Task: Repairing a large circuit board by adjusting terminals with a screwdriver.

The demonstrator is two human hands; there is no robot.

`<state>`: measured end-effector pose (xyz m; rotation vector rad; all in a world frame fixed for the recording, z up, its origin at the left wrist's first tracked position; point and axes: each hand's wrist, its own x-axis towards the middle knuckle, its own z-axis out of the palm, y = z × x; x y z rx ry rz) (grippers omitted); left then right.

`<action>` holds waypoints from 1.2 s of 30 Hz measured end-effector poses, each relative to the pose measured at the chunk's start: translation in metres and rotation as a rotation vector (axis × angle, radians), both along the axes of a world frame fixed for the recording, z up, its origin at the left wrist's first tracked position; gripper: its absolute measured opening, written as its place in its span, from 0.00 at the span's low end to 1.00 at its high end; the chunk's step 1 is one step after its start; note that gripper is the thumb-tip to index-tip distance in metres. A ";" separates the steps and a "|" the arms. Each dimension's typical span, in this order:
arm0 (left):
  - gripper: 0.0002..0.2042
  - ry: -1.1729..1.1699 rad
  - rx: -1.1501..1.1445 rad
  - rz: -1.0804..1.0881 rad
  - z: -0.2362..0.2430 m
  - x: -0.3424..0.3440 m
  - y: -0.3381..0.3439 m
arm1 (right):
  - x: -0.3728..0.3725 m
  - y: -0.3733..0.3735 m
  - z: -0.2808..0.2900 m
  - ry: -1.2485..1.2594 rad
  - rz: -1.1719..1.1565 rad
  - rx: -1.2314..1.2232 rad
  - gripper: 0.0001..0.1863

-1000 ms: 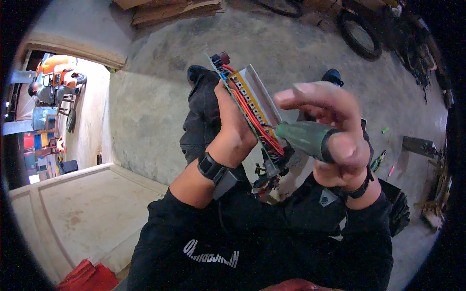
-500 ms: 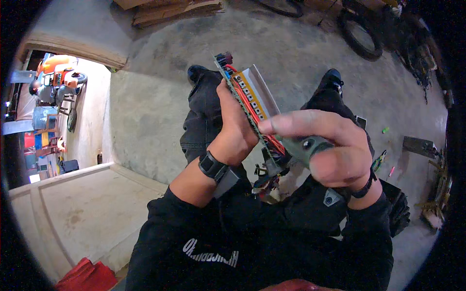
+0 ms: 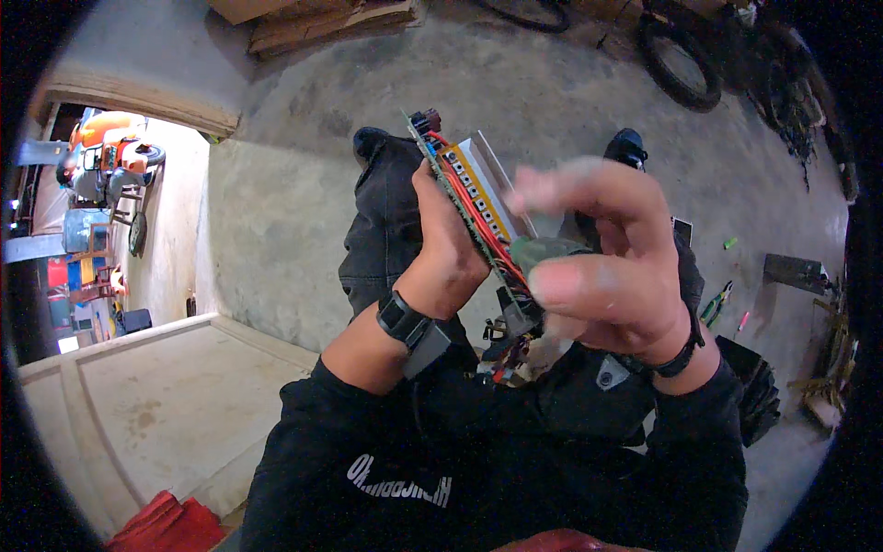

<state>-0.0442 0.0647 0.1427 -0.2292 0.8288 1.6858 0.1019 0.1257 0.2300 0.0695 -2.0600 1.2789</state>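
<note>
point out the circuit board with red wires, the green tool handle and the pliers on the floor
circuit board [image 3: 464, 189], head view, on its orange strip beside the red wires
green tool handle [image 3: 543, 250], head view, on the handle between the fingers
pliers [image 3: 715, 304], head view, on the green handles

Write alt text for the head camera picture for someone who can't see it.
Seen from above, a seated person's left hand holds up a long circuit board with red wires, while the right hand works a green-handled tool against it, blurred. Below lies a concrete floor, with pliers to the right and a tyre beyond.
</note>
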 end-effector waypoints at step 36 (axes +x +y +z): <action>0.38 -0.204 0.165 -0.162 0.010 -0.001 -0.017 | 0.002 0.013 -0.001 -0.245 0.179 -0.377 0.24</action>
